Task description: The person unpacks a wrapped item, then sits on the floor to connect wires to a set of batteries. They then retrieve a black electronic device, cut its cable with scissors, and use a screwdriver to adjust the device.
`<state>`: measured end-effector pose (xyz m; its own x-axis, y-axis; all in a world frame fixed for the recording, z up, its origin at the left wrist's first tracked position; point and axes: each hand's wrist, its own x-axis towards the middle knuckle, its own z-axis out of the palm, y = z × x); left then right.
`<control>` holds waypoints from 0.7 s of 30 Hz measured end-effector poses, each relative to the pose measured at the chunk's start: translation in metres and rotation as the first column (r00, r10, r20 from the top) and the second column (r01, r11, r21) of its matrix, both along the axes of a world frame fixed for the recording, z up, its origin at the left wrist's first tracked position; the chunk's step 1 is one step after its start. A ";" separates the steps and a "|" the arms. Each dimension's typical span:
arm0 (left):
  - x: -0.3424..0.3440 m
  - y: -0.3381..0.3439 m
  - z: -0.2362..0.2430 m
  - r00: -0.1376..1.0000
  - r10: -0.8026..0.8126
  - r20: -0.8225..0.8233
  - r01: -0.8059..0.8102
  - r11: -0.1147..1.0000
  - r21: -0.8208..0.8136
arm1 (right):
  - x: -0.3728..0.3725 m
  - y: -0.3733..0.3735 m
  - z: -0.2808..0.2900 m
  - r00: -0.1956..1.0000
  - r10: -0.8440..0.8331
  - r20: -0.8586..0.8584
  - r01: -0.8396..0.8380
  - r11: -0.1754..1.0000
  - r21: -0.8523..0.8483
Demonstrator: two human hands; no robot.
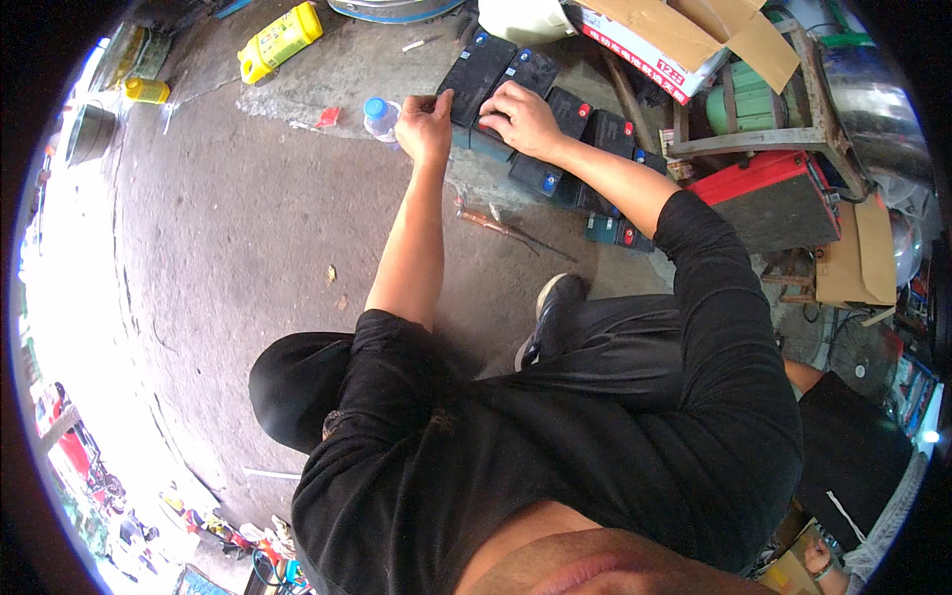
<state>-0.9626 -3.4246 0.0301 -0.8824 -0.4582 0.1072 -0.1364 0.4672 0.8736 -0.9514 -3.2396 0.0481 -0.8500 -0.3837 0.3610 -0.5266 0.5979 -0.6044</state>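
Observation:
Several black batteries [477, 74] with red and blue terminals stand close together in front of me. At the near left corner of the leftmost one, my left hand [424, 127] is closed, thumb against the curled fingers. Whatever it holds there is too small or hidden to make out. My right hand [526, 121] rests over the neighbouring battery [533, 69], its bent fingers apart and touching the top near the gap. A clear plastic bottle [379, 123] with a blue cap stands just left of my left hand.
A long thin tool with a brown handle [483, 220] lies on the concrete before my shoe. Yellow jug [281, 42] lies far left. An opened cardboard box [659, 40], wooden frame [749, 144] and red-topped case [759, 203] crowd the right, beyond the batteries.

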 end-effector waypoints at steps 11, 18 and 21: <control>0.000 -0.014 -0.017 0.972 -0.149 -0.183 0.155 0.988 0.016 | 0.004 -0.003 0.010 0.997 0.054 -0.060 -0.051 0.997 0.050; -0.002 -0.005 -0.002 1.000 -0.009 -0.028 0.007 0.998 -0.065 | 0.001 -0.004 0.005 0.998 -0.026 -0.050 0.028 0.999 0.032; 0.003 -0.005 0.012 0.994 -0.102 0.026 0.103 0.994 -0.027 | -0.001 -0.002 0.000 0.997 0.011 -0.082 -0.008 1.000 0.026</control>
<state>-0.9598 -3.4297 0.0418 -0.9269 -0.3625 0.0970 -0.1075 0.5042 0.8569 -0.9529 -3.2413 0.0476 -0.8140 -0.4016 0.4196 -0.5797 0.6072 -0.5433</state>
